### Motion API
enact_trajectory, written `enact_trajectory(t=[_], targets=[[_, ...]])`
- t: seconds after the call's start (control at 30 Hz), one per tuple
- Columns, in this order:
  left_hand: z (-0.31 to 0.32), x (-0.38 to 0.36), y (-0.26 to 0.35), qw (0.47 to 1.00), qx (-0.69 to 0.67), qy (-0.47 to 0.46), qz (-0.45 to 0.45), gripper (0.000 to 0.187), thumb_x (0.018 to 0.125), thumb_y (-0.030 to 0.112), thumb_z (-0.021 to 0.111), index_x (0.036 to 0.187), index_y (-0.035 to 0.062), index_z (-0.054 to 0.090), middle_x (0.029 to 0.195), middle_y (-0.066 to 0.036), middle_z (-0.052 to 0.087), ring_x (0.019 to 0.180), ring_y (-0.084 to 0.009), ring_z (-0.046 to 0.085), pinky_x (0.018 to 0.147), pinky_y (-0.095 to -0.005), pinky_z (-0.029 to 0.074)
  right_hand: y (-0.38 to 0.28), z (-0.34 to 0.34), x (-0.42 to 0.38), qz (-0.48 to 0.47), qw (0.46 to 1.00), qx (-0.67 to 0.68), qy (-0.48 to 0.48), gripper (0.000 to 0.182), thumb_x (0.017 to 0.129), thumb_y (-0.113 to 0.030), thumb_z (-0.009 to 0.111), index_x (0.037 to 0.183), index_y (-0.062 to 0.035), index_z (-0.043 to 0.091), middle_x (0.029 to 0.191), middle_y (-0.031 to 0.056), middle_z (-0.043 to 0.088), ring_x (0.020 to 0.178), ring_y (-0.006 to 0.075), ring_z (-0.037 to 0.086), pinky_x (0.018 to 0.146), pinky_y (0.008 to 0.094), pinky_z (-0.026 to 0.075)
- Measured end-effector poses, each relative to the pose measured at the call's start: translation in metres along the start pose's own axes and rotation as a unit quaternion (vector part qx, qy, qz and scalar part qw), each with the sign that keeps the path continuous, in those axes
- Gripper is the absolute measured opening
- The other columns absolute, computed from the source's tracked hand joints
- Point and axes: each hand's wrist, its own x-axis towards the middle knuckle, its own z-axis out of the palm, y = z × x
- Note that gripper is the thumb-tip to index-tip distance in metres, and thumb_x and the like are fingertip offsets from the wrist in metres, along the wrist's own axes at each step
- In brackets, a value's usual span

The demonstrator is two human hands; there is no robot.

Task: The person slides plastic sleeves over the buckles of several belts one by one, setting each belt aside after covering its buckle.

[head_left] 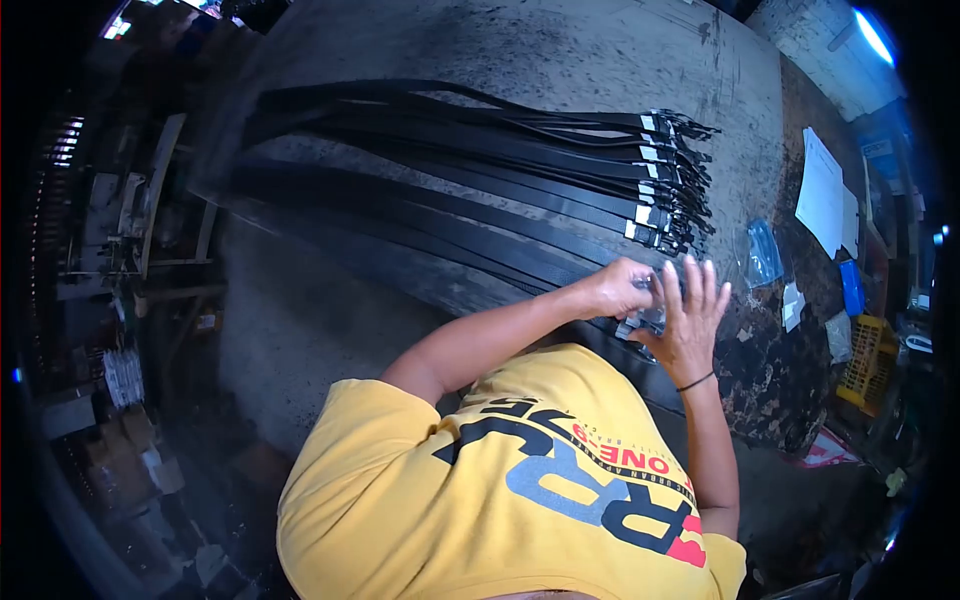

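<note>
My left hand [622, 288] is closed, its fingers curled in above the near ends of some black belts. What it pinches is hidden by the fingers. My right hand [690, 310] is beside it on the right, fingers stretched up and spread, thumb pointing towards the left hand. Between the two hands is a small shiny, see-through piece [652, 316], too blurred to name. Just beyond lies a bundle of black belts [480, 165], their dark buckles [690, 180] and white tags [647, 185] gathered at the right end. More black belts [440, 225] run under my left wrist.
The belts lie on a worn grey table [600, 50]. To the right are white papers [820, 190], a clear plastic bag [764, 254], a blue object [851, 287] and a yellow crate [868, 365]. Cluttered shelving [130, 230] stands at the left.
</note>
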Motion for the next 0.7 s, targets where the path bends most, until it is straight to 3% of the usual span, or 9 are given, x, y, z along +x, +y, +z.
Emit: enact_trajectory(t=[0.13, 0.17, 0.27, 0.33, 0.4, 0.47, 0.53, 0.67, 0.7], targets=[[-0.005, 0.007, -0.001, 0.996, 0.082, -0.007, 0.024, 0.019, 0.078, 0.020, 0.070, 0.087, 0.0036, 0.065, 0.071, 0.001, 0.059, 0.064, -0.0054, 0.049, 0.056, -0.0241, 0.041, 0.005, 0.011, 0.010, 0.011, 0.998, 0.063, 0.000, 0.086, 0.059, -0.023, 0.080, 0.134, -0.0132, 0.039, 0.114, 0.0125, 0.045, 0.114, 0.0318, 0.042, 0.103, 0.0595, 0.022], [-0.007, 0.008, -0.001, 0.991, 0.124, 0.004, 0.047, 0.021, 0.077, 0.021, 0.071, 0.086, 0.0028, 0.065, 0.072, 0.000, 0.060, 0.067, -0.0061, 0.050, 0.060, -0.0261, 0.043, 0.005, 0.009, 0.013, 0.004, 0.997, 0.075, 0.025, 0.076, 0.060, -0.017, 0.078, 0.128, -0.0115, 0.044, 0.099, 0.0110, 0.045, 0.102, 0.0301, 0.046, 0.102, 0.0577, 0.025], [-0.011, 0.009, 0.014, 0.972, 0.233, 0.003, 0.037, 0.027, 0.075, 0.024, 0.073, 0.084, 0.0006, 0.064, 0.074, -0.003, 0.062, 0.071, -0.0072, 0.051, 0.064, -0.0290, 0.045, 0.010, 0.014, 0.016, 0.011, 0.996, 0.083, 0.002, 0.067, 0.059, -0.017, 0.077, 0.119, -0.0099, 0.049, 0.096, 0.0122, 0.045, 0.098, 0.0309, 0.046, 0.101, 0.0552, 0.028], [-0.011, 0.015, 0.018, 0.969, 0.241, -0.010, 0.060, 0.031, 0.075, 0.028, 0.072, 0.082, -0.0007, 0.064, 0.069, -0.007, 0.062, 0.067, -0.0077, 0.050, 0.063, -0.0304, 0.045, 0.012, 0.011, 0.021, 0.017, 0.996, 0.087, 0.007, 0.057, 0.057, -0.015, 0.077, 0.108, -0.0093, 0.052, 0.091, 0.0126, 0.044, 0.088, 0.0316, 0.045, 0.083, 0.0458, 0.036], [-0.012, 0.021, 0.027, 0.945, 0.326, 0.036, 0.015, 0.034, 0.075, 0.032, 0.071, 0.077, -0.0011, 0.064, 0.067, -0.010, 0.063, 0.064, -0.0094, 0.051, 0.061, -0.0323, 0.045, 0.019, 0.016, 0.024, 0.017, 0.996, 0.087, 0.027, 0.056, 0.056, -0.015, 0.077, 0.106, -0.0092, 0.052, 0.089, 0.0122, 0.043, 0.085, 0.0309, 0.045, 0.076, 0.0430, 0.036], [-0.015, 0.029, 0.028, 0.932, 0.358, 0.037, 0.042, 0.036, 0.076, 0.035, 0.070, 0.073, -0.0008, 0.064, 0.065, -0.013, 0.062, 0.061, -0.0117, 0.052, 0.060, -0.0333, 0.045, 0.027, 0.019, 0.026, 0.030, 0.996, 0.080, 0.019, 0.053, 0.059, -0.015, 0.076, 0.105, -0.0089, 0.052, 0.088, 0.0124, 0.043, 0.085, 0.0306, 0.045, 0.076, 0.0429, 0.036], [-0.021, 0.038, 0.031, 0.949, 0.314, 0.016, 0.026, 0.035, 0.077, 0.034, 0.070, 0.075, -0.0005, 0.064, 0.068, -0.012, 0.063, 0.062, -0.0134, 0.054, 0.061, -0.0332, 0.046, 0.034, 0.023, 0.029, 0.039, 0.995, 0.092, 0.026, 0.047, 0.062, -0.016, 0.075, 0.103, -0.0086, 0.053, 0.087, 0.0125, 0.044, 0.085, 0.0306, 0.045, 0.075, 0.0432, 0.036], [-0.043, 0.063, 0.050, 0.945, 0.306, -0.116, -0.016, 0.032, 0.081, 0.029, 0.069, 0.097, 0.0015, 0.065, 0.079, -0.004, 0.064, 0.074, -0.0073, 0.055, 0.066, -0.0270, 0.046, 0.052, 0.020, 0.039, 0.079, 0.993, 0.088, 0.029, 0.039, 0.069, -0.022, 0.073, 0.100, -0.0087, 0.054, 0.088, 0.0126, 0.045, 0.084, 0.0301, 0.046, 0.073, 0.0421, 0.037], [-0.057, 0.072, 0.051, 0.961, 0.229, -0.151, -0.016, 0.032, 0.082, 0.026, 0.069, 0.103, 0.0034, 0.063, 0.084, -0.001, 0.064, 0.079, -0.0059, 0.056, 0.071, -0.0253, 0.046, 0.059, 0.021, 0.040, 0.091, 0.992, 0.079, 0.037, 0.040, 0.071, -0.026, 0.073, 0.101, -0.0086, 0.054, 0.088, 0.0124, 0.046, 0.084, 0.0301, 0.047, 0.074, 0.0416, 0.037]])
